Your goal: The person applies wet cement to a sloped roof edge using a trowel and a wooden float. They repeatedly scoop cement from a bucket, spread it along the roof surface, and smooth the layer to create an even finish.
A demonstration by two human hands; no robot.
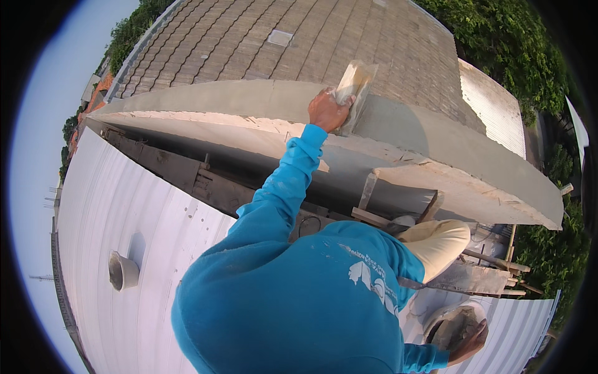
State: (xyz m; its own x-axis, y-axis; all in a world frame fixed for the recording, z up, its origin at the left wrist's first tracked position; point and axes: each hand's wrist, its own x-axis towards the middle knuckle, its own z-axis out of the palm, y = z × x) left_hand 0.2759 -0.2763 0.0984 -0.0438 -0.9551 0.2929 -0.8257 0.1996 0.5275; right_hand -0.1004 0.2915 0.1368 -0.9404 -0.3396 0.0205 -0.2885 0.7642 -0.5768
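Blue cloth sweatshirt (pixel 293 305) foremost, our closed left hand (pixel 327 111) held a tan oblong float (pixel 357 78) across grey cement coping (pixel 398 129), right hand (pixel 472 346) clasping a round white bucket (pixel 478 308).

Base of R bucket (pixel 475 305) hidden, blue hoodie (pixel 286 305) cut off @ btm edge

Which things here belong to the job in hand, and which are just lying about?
In the job: flat tool in the left hand; grey wall top beneath it; bucket at the right hand.

Apparently just lying about: second bucket on the white roofing; wooden poles at right, perhaps scaffolding.
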